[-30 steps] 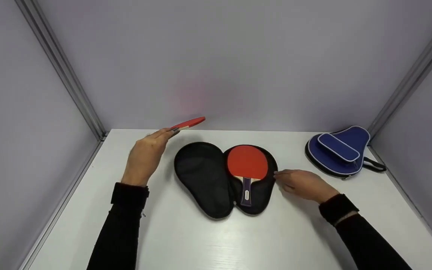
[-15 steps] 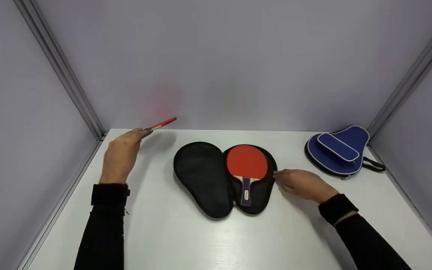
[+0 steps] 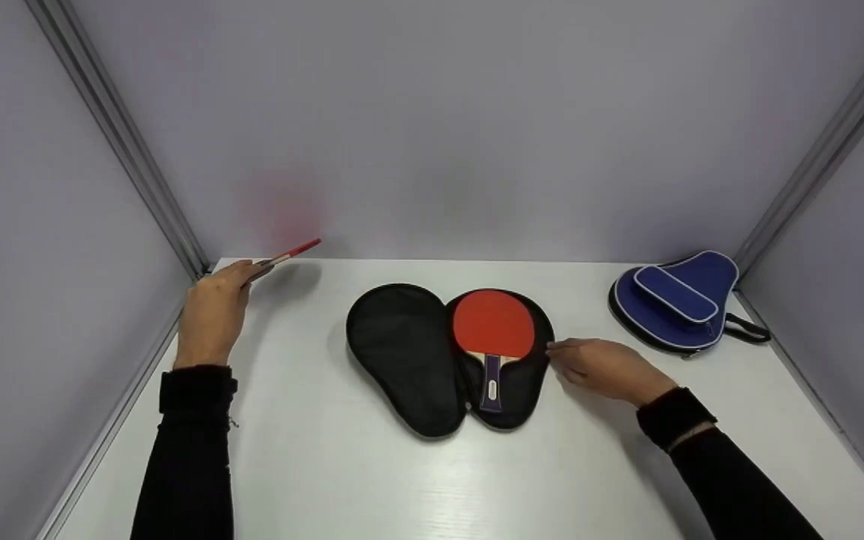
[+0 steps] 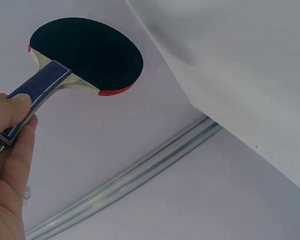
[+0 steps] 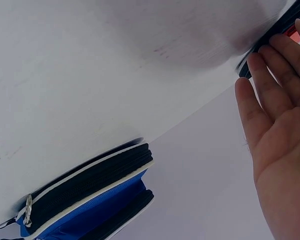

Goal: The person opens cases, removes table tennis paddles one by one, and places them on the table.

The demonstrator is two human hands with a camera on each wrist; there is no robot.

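My left hand [image 3: 211, 319] grips a table tennis paddle [image 4: 90, 52] by its blue handle, thumb on one side and fingers on the other. The paddle is raised above the table's far left, nearly edge-on in the head view; its black face shows in the left wrist view. A black paddle case [image 3: 403, 352] lies spread open mid-table. In its right half rests a second paddle [image 3: 493, 324], red side up, handle toward me. At the case's right edge, my right hand [image 3: 612, 367] touches the rim with fairly straight fingers [image 5: 267, 90].
A blue paddle case [image 3: 691, 296] with white piping, a front pocket and a black strap [image 3: 747, 330] lies at the back right of the white table [image 3: 372, 487]. Grey walls [image 3: 432, 127] stand behind and at both sides.
My left hand has moved left with the paddle, away from the black case, and the paddle has turned more edge-on. My right hand, both cases and the second paddle have stayed put.
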